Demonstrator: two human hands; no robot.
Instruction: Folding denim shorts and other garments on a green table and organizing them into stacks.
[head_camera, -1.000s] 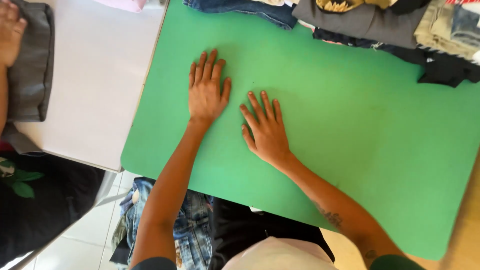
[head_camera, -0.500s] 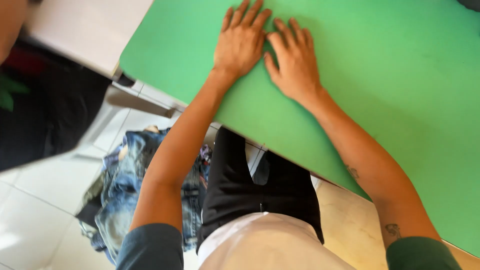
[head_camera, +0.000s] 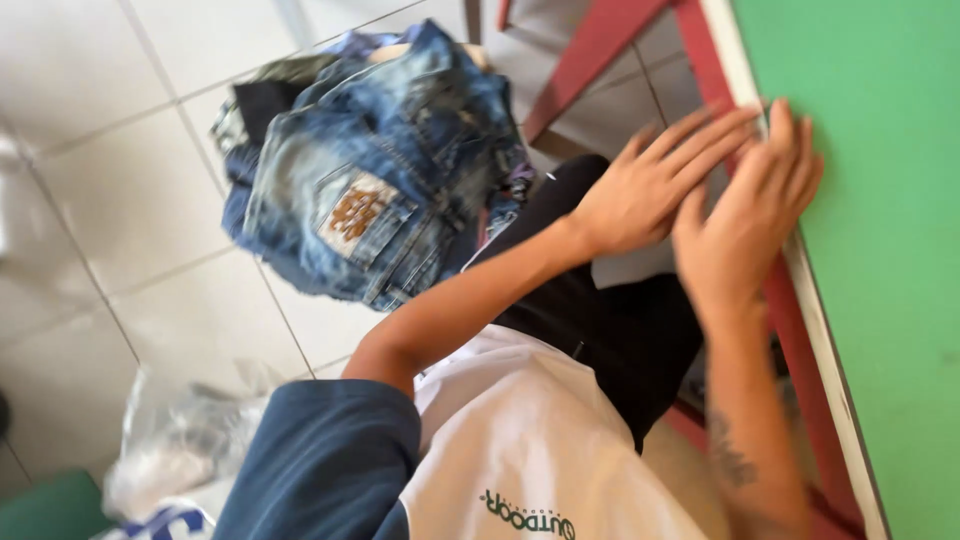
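Head view, denim pile (head_camera: 370, 170) on floor tiles (head_camera: 130, 110), plastic bag (head_camera: 180, 440) nearby, green table (head_camera: 880, 200)

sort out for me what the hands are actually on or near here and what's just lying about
In hand or nearest:
left hand, empty, at the table edge
right hand, empty, fingertips on the green table

Lying about:
pile of denim jeans on the tiled floor
clear plastic bag

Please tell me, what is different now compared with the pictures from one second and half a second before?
Both hands slid back from the middle of the green table to its near edge: the left hand now past the edge, the right hand on it. The view swung down to the pile of jeans on the floor. Both hands remain empty and close together.
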